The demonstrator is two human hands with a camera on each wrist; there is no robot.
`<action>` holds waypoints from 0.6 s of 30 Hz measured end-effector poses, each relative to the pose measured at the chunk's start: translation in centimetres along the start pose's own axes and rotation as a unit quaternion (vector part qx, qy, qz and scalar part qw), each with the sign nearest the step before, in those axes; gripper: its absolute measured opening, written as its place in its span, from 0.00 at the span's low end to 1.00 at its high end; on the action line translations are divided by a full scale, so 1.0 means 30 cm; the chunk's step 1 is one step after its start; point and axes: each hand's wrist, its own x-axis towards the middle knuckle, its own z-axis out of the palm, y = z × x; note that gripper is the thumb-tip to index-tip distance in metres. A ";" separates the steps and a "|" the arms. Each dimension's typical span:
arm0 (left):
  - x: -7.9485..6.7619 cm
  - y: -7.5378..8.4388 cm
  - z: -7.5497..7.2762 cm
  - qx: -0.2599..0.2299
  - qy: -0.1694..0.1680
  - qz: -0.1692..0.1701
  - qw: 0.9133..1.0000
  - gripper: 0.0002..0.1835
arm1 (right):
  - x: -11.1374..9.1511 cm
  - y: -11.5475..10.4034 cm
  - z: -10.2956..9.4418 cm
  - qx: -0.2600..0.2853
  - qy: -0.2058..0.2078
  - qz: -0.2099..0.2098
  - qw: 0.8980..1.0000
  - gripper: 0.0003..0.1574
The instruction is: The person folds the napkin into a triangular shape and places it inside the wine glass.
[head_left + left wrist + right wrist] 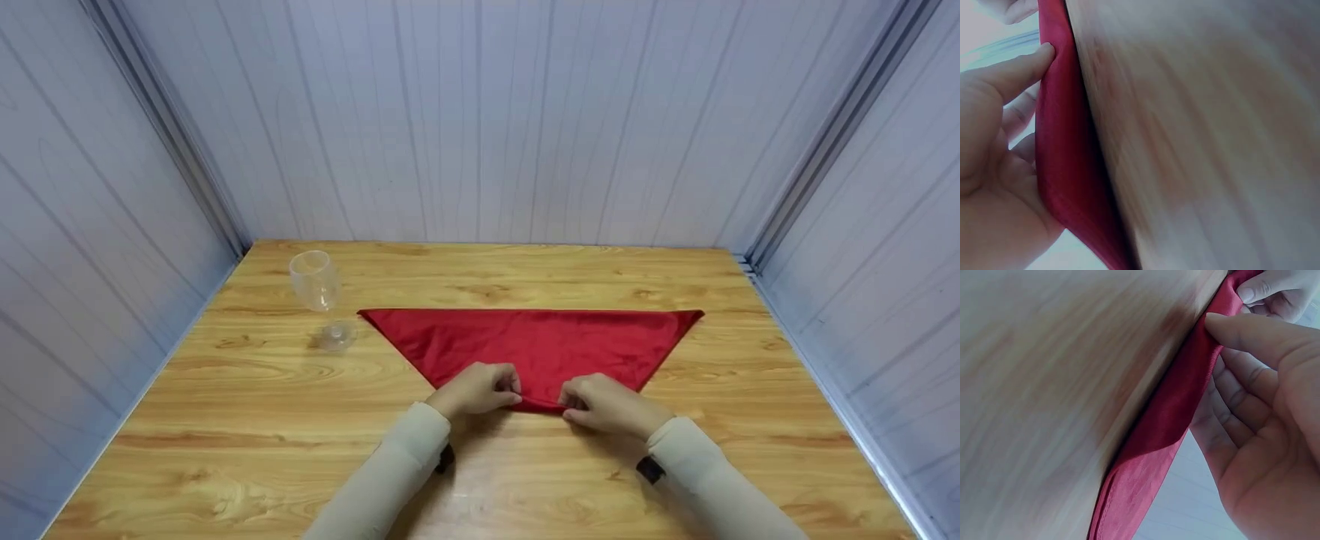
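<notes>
A red cloth napkin [540, 341] lies on the wooden table with its long straight edge at the far side and its sides slanting in to a short near edge. That near edge is turned over into a narrow roll. My left hand [481, 386] pinches the roll at its left part, thumb pressing the front as seen in the left wrist view. A little to the right, my right hand [606, 403] pinches the same edge between thumb and curled fingers. In the right wrist view, layers of the folded cloth [1165, 410] show beside the thumb.
A clear wine glass [315, 283] stands upright on the table, beyond and left of the napkin's left corner. Pale panel walls [480, 127] enclose the wooden tabletop [247, 420] at the back and both sides.
</notes>
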 end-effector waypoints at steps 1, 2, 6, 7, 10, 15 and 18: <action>0.002 -0.001 -0.001 -0.007 -0.001 -0.004 1.000 0.05 | 0.000 0.001 0.000 -0.003 0.000 -0.001 1.000 0.02; 0.004 -0.001 -0.003 -0.014 -0.004 -0.008 1.000 0.05 | 0.001 0.002 0.000 -0.006 0.000 0.000 1.000 0.02; 0.009 0.001 -0.010 -0.034 -0.022 -0.030 0.999 0.06 | 0.002 0.006 -0.001 -0.002 0.000 0.003 1.000 0.03; 0.010 0.002 -0.011 -0.036 -0.026 -0.036 0.998 0.06 | 0.002 0.008 0.000 0.001 -0.001 0.004 1.000 0.03; 0.010 0.006 -0.013 -0.036 -0.037 -0.052 0.997 0.06 | 0.000 0.017 0.003 0.014 -0.001 0.008 1.000 0.03; 0.009 0.008 -0.011 -0.032 -0.041 -0.057 0.997 0.06 | -0.003 0.031 0.004 0.045 -0.007 0.019 0.999 0.03; 0.009 0.008 -0.010 -0.032 -0.037 -0.048 0.998 0.06 | -0.001 0.039 0.000 0.063 -0.016 0.032 0.997 0.04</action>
